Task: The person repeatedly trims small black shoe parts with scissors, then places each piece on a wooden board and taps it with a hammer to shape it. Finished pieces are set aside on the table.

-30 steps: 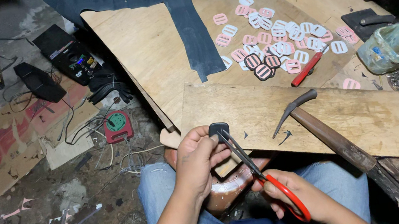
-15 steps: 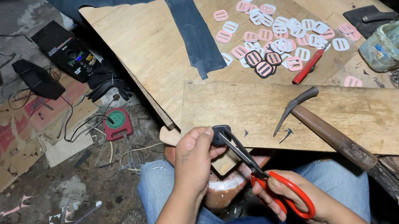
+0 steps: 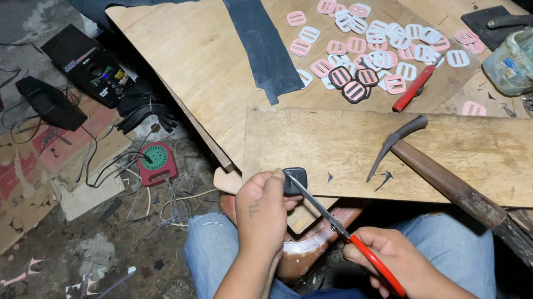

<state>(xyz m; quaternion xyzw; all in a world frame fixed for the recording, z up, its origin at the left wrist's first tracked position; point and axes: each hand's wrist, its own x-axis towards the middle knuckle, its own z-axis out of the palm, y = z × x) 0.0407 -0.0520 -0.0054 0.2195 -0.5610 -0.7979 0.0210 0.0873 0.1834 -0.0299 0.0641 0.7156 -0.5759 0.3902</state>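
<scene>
Seen from the head camera, much stayed out of our sight: the left hand (image 3: pixel 261 209) wrapped so closely round a small black piece (image 3: pixel 295 179) that we saw only its rounded upper corner, and we could not make out its full shape or material. The right hand (image 3: pixel 392 262) closed its fingers through the red handles of the scissors (image 3: pixel 338 230), hiding the loops; the blades ran up to the piece, though we could not tell how far apart they stood. The piece sat above the lap, just at the near edge of the plank (image 3: pixel 427 159). A hammer (image 3: pixel 440 174) lay on that plank, its handle cut off at the frame's lower right. Farther back, pink and white buckles (image 3: pixel 372 45) were scattered on the board (image 3: pixel 208 58), beside a red pen (image 3: pixel 415 86) and a dark sheet (image 3: pixel 252 22).
</scene>
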